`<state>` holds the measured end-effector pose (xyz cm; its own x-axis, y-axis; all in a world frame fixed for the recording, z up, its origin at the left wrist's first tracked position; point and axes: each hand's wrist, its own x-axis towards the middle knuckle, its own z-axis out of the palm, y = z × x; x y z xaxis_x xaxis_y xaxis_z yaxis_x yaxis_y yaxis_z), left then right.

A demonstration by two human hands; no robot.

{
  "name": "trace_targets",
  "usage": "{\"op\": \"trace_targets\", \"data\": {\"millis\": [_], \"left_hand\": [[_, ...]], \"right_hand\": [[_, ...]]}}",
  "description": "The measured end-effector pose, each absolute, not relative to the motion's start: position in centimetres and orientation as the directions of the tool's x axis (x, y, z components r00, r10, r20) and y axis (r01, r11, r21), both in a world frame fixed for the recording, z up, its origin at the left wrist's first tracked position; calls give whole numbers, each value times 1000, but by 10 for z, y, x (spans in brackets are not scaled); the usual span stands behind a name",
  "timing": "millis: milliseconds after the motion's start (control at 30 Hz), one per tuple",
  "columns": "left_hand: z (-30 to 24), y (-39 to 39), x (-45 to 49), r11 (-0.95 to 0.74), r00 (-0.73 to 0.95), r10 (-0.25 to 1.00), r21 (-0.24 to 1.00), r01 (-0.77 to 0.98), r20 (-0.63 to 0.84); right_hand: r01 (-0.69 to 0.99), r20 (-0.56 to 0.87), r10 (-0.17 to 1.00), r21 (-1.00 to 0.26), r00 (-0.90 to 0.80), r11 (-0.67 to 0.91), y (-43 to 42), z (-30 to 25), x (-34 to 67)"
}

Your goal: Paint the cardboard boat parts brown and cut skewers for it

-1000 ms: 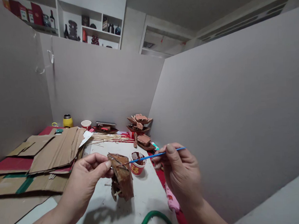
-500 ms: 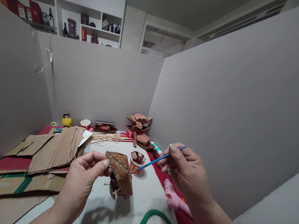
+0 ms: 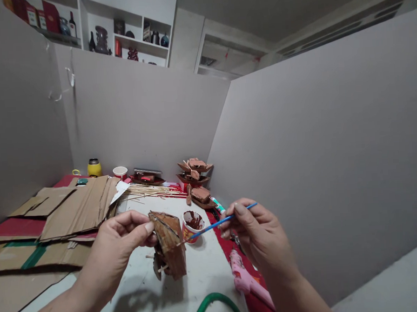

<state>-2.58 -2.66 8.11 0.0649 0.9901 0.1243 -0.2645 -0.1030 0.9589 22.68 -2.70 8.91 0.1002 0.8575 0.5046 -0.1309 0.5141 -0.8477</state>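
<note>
A brown-painted cardboard model boat hangs tilted over the white board, pinched at its upper end by my left hand. Short wooden sticks poke out of its lower left side. My right hand grips a thin blue paintbrush between thumb and fingers. The brush tip meets the boat's side, or comes very near it. Just behind the brush stands a red and white paper cup with dark brown paint inside.
Cardboard sheets pile up on the left. More brown model boats stack at the back right, near thin wooden sticks. A pink glue gun lies at right, a green handle in front. Grey panels enclose the table.
The brush and my right hand have shifted slightly, with the tip still by the boat's side. My left hand keeps the boat nearly in place. The view has moved a little.
</note>
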Motion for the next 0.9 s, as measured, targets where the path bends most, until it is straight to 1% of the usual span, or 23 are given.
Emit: {"op": "trace_targets", "data": {"millis": [167,333,500,633,700,767,833,900], "left_hand": [[78,-25,-28,-91,83,990,962,-259,116],[80,-26,-28,-65,139,985,961,-270,105],[81,-26,-31,-54,148,984,958,-282,99],[82,-24,-33,-40,154,984,959,-280,86],[83,-24,-34,-36,154,985,957,-288,83],[83,-23,-35,-42,142,986,956,-290,86],[84,-22,-36,-56,129,987,958,-283,96],[84,-21,-37,-67,125,987,958,-278,105]], "right_hand": [[-183,533,843,-824,69,536,-34,96,229],[-156,593,805,-794,20,588,-36,96,225],[-113,556,830,-828,-40,549,-37,92,237],[-120,518,850,-854,-96,507,-40,94,244],[-123,530,847,-845,-53,521,-38,95,247],[-34,555,830,-830,62,557,-32,95,253],[140,575,802,-818,166,558,-20,93,262],[257,567,802,-816,185,518,-6,89,270]]}}
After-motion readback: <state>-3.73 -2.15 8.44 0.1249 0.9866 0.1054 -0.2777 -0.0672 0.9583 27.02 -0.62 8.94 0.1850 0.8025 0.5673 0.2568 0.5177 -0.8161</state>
